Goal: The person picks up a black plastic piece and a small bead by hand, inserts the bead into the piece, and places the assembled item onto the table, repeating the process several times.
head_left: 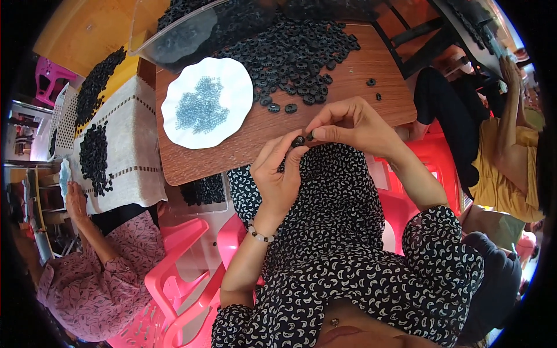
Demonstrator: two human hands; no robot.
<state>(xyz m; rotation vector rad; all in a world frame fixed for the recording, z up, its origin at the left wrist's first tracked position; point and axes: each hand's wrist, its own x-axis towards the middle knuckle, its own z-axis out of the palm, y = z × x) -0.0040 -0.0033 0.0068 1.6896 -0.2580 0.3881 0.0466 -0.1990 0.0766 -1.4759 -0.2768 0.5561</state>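
Observation:
Above my lap, just off the table's near edge, my two hands meet. My left hand (277,171) pinches a small black plastic part (298,141) between thumb and forefinger. Close against it, my right hand (351,127) is closed in a pinch on a tiny dark piece (309,136), too small to name. Beyond my hands a heap of black plastic parts (301,58) spreads over the brown wooden table (232,159). To the left stands a white scalloped plate (174,130) bearing many small clear bluish pieces (202,107).
A clear plastic bin (174,49) of black parts stands at the table's far side. Two loose parts lie at right. On the left, a co-worker's hand (75,200) is beside a cloth-covered table (133,151) with black parts. Another person in yellow (505,168) sits right. Pink chairs (180,267) stand nearby.

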